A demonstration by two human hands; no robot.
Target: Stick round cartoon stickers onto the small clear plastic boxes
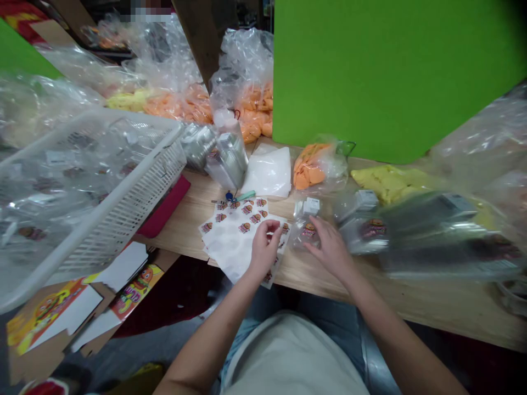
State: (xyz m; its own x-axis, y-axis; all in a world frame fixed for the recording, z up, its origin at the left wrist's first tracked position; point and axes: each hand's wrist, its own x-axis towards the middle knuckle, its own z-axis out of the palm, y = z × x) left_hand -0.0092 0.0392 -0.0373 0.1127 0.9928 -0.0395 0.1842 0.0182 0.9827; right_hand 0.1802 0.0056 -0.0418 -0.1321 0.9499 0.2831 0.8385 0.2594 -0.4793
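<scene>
left hand (264,247), fingers pinched narrow over white sheet of round burger stickers (228,241), right hand (329,249) at 3 o'clock, fingers spread wide beside small clear plastic bag (303,230)

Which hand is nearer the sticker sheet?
Left. The left hand is over the right side of the sticker sheet; the right hand is to its right, at a clear bag.

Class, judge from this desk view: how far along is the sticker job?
Done: the white basket holds clear packs with burger stickers on. In hand: the left hand is at the sticker sheet, and the right hand rests on a stickered clear pack. Left: the sheet still bears many stickers, and bagged orange pieces sit behind.
</scene>
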